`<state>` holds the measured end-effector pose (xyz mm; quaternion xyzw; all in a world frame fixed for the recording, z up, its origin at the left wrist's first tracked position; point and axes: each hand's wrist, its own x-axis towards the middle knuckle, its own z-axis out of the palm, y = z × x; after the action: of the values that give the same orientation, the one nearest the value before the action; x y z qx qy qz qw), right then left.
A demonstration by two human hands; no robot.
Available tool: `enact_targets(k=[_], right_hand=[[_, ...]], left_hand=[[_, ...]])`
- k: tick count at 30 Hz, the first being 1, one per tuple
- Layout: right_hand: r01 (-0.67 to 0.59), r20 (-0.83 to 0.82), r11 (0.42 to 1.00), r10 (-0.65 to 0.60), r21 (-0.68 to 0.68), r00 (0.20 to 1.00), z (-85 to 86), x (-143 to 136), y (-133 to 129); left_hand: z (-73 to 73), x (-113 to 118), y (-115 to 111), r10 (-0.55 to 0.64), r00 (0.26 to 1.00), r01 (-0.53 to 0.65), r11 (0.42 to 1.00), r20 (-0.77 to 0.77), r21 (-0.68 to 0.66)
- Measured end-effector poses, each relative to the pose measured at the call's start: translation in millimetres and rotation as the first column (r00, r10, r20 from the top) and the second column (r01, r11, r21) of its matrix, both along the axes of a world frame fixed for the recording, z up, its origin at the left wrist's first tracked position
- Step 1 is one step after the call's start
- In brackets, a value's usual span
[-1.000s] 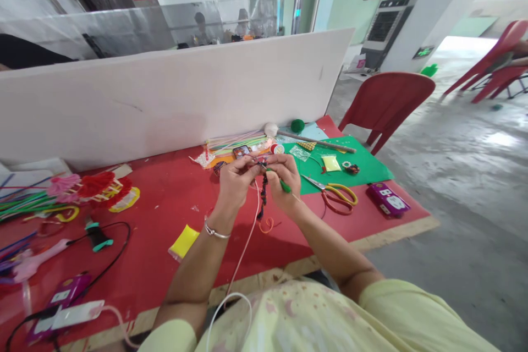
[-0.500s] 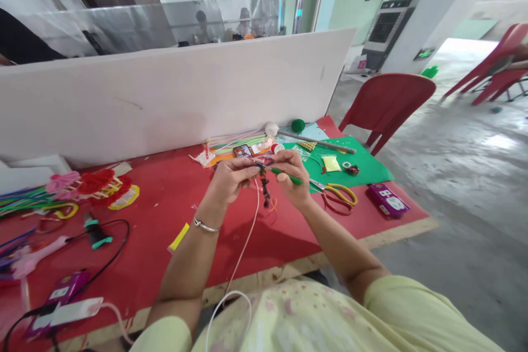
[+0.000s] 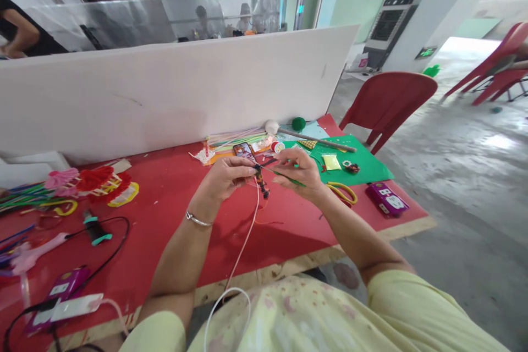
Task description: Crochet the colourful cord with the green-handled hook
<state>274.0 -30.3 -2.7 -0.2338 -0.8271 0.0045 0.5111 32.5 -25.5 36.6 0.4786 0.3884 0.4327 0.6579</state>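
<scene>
One left hand: pinching dark strand
Right hand: pinching green tool
Risk: hard tug could pull dark strand loose

Left hand: pinches 1 dark strip. Right hand: holds 1 green-handled tool. Red table: bears 1 phone, 1 purple box, 1 green sheet under 1 yellow packet.
</scene>
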Motion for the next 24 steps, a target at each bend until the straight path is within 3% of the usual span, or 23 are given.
enact_targets(k=[7, 12, 16, 24], right_hand=[[-0.069, 0.117, 0.998, 0.069, -0.004, 0.991, 23.4, 13.0, -1.5], [-0.17, 0.119, 0.981, 0.181, -0.096, 0.976, 39.1, 17.4, -5.1], [-0.219, 0.083, 0.967, 0.231, -0.132, 0.97, 41.6, 18.2, -6.2], [-0.23, 0.015, 0.954, 0.237, -0.193, 0.971, 38.4, 19.8, -8.9]], left_hand=[[7.5, -0.6, 2.2, -0.075, 0.994, 0.075, 0.997, -0.073, -0.011], [8.1, 0.0, 3.6, -0.155, 0.981, 0.154, 0.988, -0.112, -0.017], [7.3, 0.0, 4.0, -0.167, 0.974, 0.167, 0.986, -0.151, -0.015], [7.3, -4.5, 3.5, -0.207, 0.944, 0.242, 0.964, -0.257, 0.112]])
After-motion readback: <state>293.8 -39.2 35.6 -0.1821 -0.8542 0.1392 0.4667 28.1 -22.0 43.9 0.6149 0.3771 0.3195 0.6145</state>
